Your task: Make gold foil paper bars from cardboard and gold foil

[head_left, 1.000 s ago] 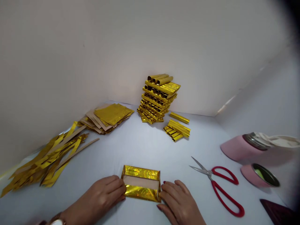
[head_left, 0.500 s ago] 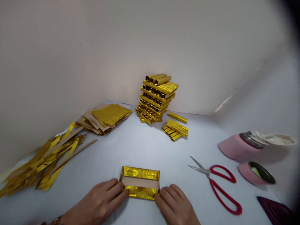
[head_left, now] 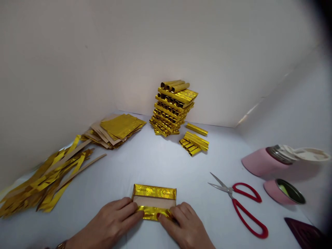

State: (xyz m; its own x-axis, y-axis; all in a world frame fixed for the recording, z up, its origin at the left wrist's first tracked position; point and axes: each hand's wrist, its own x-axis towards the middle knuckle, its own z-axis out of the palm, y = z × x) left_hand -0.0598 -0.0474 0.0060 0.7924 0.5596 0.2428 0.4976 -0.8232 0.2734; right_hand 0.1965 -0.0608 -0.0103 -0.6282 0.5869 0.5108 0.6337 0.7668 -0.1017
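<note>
You are pressing your left hand flat, fingers together, on the folded near edge of a gold foil-backed card, which is lying by the near edge of the white table. Your right hand is also pressing open on that fold, not gripping. Red-handled scissors are lying to the right, below a pink flask and its pink cup. Gold foil tubes are standing stacked near the far edge, with flat foil squares and foil strips lying toward the left edge.
</note>
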